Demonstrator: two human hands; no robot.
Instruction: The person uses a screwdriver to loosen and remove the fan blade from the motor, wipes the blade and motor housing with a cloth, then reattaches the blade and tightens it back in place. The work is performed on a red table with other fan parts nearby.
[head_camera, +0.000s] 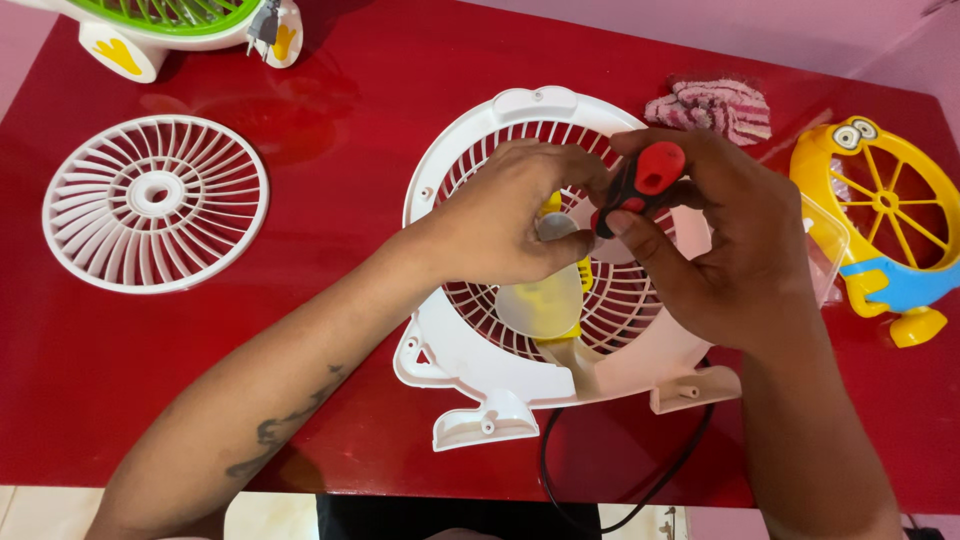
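Observation:
A white round fan housing (455, 330) with a slatted grille lies flat on the red table (330, 250). At its centre sits a yellow motor part (560, 305) under a translucent blade. My left hand (510, 215) rests on the housing centre, fingers pinched around the motor area. My right hand (715, 235) holds a screwdriver with a red and black handle (645, 180), its tip pointing down into the centre. The tip itself is hidden by my fingers. A black cord (620, 500) runs from the housing off the near table edge.
A loose white round grille (155, 200) lies at the left. A green and white fan (170, 25) stands at the far left corner. A pink striped cloth (715, 105) lies behind the housing. A yellow and blue cartoon-shaped fan front (885, 215) lies at the right.

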